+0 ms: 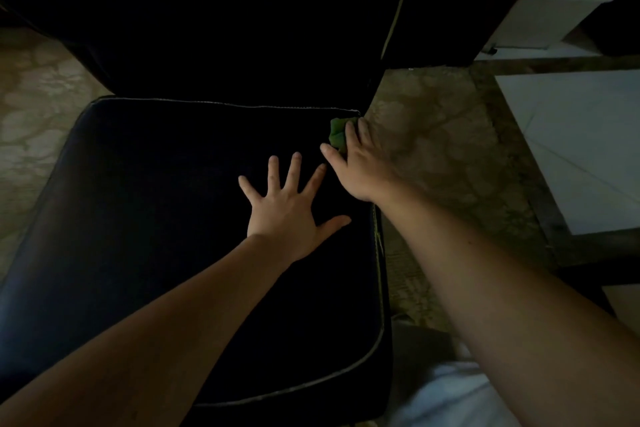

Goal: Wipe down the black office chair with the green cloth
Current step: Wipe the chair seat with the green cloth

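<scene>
Your right hand (pixel 360 166), fingers nearly straight, presses green cloth (pixel 336 135) at chair seat's (pixel 138 218) far-right corner; left hand (pixel 285 211) splayed flat, empty.

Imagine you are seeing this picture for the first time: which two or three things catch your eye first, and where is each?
Two bare hands stand out against the dark seat of the black office chair: the left hand lies spread flat near the seat's middle. The right hand presses a bunched green cloth, the one spot of colour, at the seat's back right corner.
</scene>
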`<act>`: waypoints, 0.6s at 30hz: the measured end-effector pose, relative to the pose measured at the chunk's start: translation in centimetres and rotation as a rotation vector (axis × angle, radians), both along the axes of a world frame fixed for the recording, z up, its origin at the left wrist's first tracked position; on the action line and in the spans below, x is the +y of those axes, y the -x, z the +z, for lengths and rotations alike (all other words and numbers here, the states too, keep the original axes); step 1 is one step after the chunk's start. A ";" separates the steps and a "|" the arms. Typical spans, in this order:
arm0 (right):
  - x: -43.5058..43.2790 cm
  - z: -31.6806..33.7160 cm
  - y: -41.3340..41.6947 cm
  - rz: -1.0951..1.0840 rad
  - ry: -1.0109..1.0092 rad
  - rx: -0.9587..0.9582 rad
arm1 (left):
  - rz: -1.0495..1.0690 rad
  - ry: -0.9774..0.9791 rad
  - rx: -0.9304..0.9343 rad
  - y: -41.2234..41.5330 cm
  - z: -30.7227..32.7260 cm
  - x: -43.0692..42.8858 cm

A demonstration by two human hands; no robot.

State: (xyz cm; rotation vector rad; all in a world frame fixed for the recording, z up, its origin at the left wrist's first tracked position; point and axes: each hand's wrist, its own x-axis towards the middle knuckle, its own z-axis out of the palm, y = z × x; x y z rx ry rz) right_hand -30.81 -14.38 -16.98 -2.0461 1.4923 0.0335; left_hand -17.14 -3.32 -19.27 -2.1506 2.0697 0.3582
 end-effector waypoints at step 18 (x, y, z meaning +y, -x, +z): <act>-0.7 -1.3 1.1 0.055 0.025 0.013 | -0.027 0.064 0.021 -0.6 -0.9 0.3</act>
